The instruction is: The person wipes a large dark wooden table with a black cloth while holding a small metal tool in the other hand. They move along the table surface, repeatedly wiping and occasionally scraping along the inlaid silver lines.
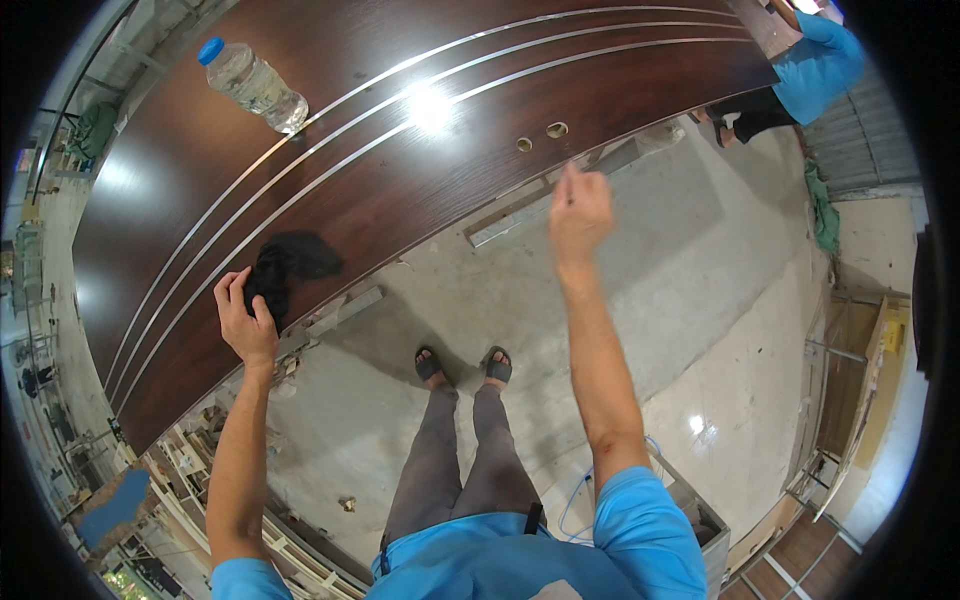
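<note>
A dark brown glossy door panel (420, 160) with three thin silver strips lies in front of me. My left hand (246, 318) is closed round a crumpled black cloth (290, 262) that rests on the panel's near left part. At the panel's near edge, to the right, my right hand (581, 208) is raised with its fingers curled together and slightly blurred. Whatever it may pinch is too small to make out. Two round holes, the larger hole (557, 130) and the smaller hole (524, 145), are cut in the panel just beyond it.
A clear plastic bottle with a blue cap (256, 88) lies toward the panel's far left. Another person in a blue shirt (815, 70) is at its far right end. Wood strips (190, 470) lie at the lower left. A blue hose (575, 500) runs beside a box behind me.
</note>
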A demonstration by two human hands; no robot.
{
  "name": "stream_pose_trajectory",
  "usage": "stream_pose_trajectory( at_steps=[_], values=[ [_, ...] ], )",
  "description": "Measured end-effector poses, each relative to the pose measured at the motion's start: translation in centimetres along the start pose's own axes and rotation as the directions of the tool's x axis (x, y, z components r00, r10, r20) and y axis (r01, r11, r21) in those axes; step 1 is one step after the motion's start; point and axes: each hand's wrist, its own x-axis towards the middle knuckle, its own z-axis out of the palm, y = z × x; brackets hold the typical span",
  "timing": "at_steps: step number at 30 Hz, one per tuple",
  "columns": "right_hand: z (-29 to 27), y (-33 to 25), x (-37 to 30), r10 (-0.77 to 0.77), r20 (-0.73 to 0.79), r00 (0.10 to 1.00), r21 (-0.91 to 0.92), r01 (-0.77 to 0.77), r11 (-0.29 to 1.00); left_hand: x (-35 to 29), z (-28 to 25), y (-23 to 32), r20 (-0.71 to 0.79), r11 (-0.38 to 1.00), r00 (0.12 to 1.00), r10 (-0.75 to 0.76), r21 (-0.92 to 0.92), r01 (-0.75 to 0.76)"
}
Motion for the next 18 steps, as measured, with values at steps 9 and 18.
stream_pose_trajectory(
  at_steps=[9, 18],
  values=[
    [-0.1, -2.7, -3.1, -0.144, 0.026, 0.989, 0.282, 0.131, 0.951, 0.3, 0.2, -0.7, 0.01, 1.0, 1.0, 0.029, -0.011, -0.028],
    [4.1, 3.4, -4.0, -0.051, -0.042, 0.998, 0.151, 0.056, 0.987, 0.1, 0.2, -0.6, 0.002, 0.998, 1.0, 0.019, 0.058, -0.019]
  ],
)
